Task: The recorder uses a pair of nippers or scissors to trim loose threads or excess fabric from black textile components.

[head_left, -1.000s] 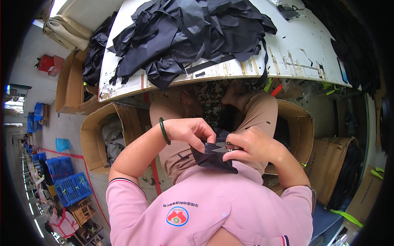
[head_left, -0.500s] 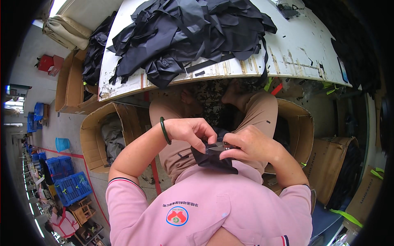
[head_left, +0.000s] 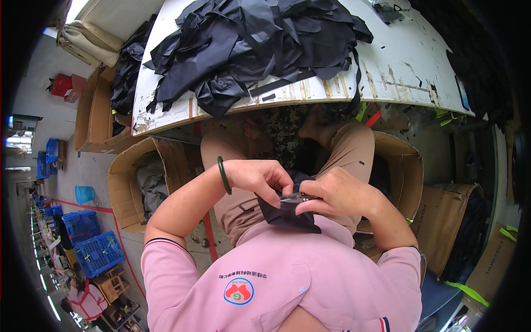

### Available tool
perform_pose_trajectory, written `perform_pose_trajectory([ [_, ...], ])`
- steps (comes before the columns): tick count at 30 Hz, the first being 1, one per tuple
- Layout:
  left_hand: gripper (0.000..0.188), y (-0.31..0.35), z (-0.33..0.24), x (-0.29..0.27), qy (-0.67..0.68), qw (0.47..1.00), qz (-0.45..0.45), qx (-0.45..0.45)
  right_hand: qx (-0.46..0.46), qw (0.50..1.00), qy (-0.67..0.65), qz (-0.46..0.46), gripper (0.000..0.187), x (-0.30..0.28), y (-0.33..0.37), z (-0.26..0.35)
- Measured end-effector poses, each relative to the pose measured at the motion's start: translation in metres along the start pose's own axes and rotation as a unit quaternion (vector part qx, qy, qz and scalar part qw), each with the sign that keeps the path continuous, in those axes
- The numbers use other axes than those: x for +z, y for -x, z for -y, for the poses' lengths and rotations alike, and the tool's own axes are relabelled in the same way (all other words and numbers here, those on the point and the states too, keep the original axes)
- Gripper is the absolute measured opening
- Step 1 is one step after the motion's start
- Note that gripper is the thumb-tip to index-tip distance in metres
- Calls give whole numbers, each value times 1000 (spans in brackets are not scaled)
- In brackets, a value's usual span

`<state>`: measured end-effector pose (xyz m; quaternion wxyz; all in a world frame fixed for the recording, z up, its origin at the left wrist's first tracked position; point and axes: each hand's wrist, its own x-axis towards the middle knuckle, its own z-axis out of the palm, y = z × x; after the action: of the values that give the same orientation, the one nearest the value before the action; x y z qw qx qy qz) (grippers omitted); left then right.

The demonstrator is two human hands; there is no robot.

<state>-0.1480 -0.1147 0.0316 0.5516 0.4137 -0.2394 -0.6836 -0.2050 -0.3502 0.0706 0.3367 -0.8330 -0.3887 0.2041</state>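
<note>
Over my lap, a folded piece of black fabric (head_left: 287, 217) hangs between my two hands, its lower part against the pink shirt. My left hand (head_left: 257, 178), with a dark green bangle on the wrist, pinches the fabric's upper left edge between thumb and fingers. My right hand (head_left: 338, 193) is closed around small metal thread snips (head_left: 301, 196), whose grey blades lie along the top edge of the fabric close to my left fingertips. The handles are mostly hidden in my right fingers.
A large heap of black fabric pieces (head_left: 260, 50) covers much of the white table (head_left: 398, 72) ahead. Open cardboard boxes stand left (head_left: 124, 182) and right (head_left: 406, 177) of my knees. Blue crates (head_left: 99, 254) stand far left, where another person (head_left: 86, 299) sits.
The blades have shifted slightly at the fabric's edge and show less now. Both hands stay nearly in place, still gripping.
</note>
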Motion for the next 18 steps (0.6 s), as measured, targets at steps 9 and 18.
perform_pose_trajectory([
  [9,13,0,16,3,60,969,-207,124,116,976,-130,-129,41,9,13,-4],
  [18,13,-15,21,18,66,893,-340,287,128,956,38,-262,35,21,4,8],
])
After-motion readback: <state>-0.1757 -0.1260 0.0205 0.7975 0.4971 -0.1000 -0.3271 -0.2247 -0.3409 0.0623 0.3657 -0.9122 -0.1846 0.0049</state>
